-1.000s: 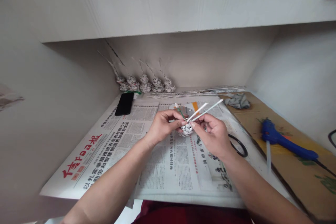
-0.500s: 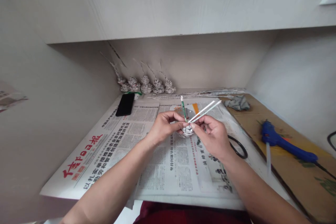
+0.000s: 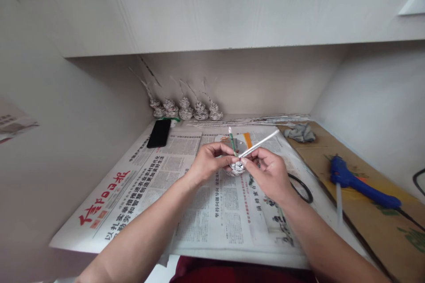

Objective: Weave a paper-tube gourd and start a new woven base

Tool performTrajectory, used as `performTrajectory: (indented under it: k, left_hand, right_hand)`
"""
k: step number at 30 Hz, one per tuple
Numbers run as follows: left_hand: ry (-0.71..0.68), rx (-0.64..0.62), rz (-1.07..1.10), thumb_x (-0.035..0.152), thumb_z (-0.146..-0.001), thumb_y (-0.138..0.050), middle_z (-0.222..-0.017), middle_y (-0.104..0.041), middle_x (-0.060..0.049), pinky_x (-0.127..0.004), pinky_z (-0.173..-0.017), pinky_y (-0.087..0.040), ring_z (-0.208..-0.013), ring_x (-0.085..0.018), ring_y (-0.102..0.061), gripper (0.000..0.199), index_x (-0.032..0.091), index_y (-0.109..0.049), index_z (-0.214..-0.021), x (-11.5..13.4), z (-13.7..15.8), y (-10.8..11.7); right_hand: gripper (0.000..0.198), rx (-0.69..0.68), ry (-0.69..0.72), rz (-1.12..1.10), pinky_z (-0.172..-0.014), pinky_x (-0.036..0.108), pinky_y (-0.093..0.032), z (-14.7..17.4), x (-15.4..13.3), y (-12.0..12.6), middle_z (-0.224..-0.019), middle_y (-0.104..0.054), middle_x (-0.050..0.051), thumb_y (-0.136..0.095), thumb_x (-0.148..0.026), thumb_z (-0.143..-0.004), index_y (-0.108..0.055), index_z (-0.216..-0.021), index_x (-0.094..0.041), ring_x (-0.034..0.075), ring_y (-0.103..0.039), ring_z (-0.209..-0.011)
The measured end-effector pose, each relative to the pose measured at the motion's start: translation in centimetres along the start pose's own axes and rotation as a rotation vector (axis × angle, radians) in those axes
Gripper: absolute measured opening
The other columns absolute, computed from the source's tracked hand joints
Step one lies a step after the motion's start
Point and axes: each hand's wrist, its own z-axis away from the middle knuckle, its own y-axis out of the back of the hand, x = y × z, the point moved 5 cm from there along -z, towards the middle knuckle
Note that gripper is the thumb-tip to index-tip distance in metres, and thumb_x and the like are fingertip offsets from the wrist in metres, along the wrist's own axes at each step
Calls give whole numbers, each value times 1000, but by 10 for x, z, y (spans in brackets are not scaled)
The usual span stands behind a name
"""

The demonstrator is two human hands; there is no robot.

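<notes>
A small round piece woven from rolled newspaper strips (image 3: 237, 168) is held between my two hands above the newspaper. My left hand (image 3: 212, 159) pinches its upper left side, thumb and fingers closed. From the other side my right hand (image 3: 267, 169) grips it, thumb pressed at the top near the base of the strips. A green paper strip (image 3: 232, 140) stands up from the weave by my left fingertips. White paper strips (image 3: 260, 143) slant up to the right, lying close together. My fingers cover much of the woven piece.
Several gourd-shaped woven pieces (image 3: 200, 110) line the back wall, with long paper sticks (image 3: 252, 120) beside them. A black phone (image 3: 159, 133) lies on the newspaper (image 3: 149, 194). At right, a blue glue gun (image 3: 361, 183) and a grey crumpled cloth (image 3: 300, 132) rest on cardboard (image 3: 392, 230).
The white strips, spread apart before, now lie together in nearly one line. Both hands keep about the same place and grip.
</notes>
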Motion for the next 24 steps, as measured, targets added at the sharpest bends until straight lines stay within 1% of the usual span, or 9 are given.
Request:
performTrajectory:
  k: [5, 11, 15, 19, 24]
  left_hand:
    - [2, -13, -15, 32, -59, -85, -70, -66, -3, -24, -55, -52, -60, -12, -62, 32, 10, -65, -71, 0, 0, 2]
    - [22, -30, -19, 32, -55, -87, -64, -64, -2, -24, -53, -51, -55, -11, -59, 35, 9, -66, -72, -2, -1, 1]
    - [28, -57, 7, 30, -54, -87, -67, -66, -2, -23, -52, -51, -55, -10, -58, 35, 9, -66, -73, -3, -1, 0]
    - [18, -95, 28, 29, -56, -87, -72, -65, -2, -22, -51, -49, -55, -8, -57, 35, 10, -64, -76, -4, -1, -1]
    - [9, -146, 29, 29, -59, -85, -76, -63, -2, -21, -52, -47, -60, -9, -56, 35, 11, -62, -78, -4, -1, -1]
  right_hand:
    - [16, -35, -2, 1, -64, 28, -46, 0, 2, 0, -72, -64, 1, -67, -32, -81, -60, -77, -19, 15, -56, -67]
    - [16, -78, -6, 7, -70, 31, -50, -1, 4, 1, -79, -68, 4, -68, -33, -80, -66, -84, -18, 18, -62, -74]
    - [17, -117, -12, -30, -70, 31, -50, -2, 3, 0, -81, -69, 5, -69, -34, -80, -68, -85, -18, 18, -62, -75]
    - [16, -108, -13, -48, -70, 31, -50, -2, 4, 0, -81, -68, 4, -70, -34, -79, -68, -85, -19, 18, -62, -75]
    - [16, -116, -27, -32, -70, 32, -49, -2, 5, 1, -79, -69, 4, -70, -33, -79, -69, -85, -18, 18, -62, -74]
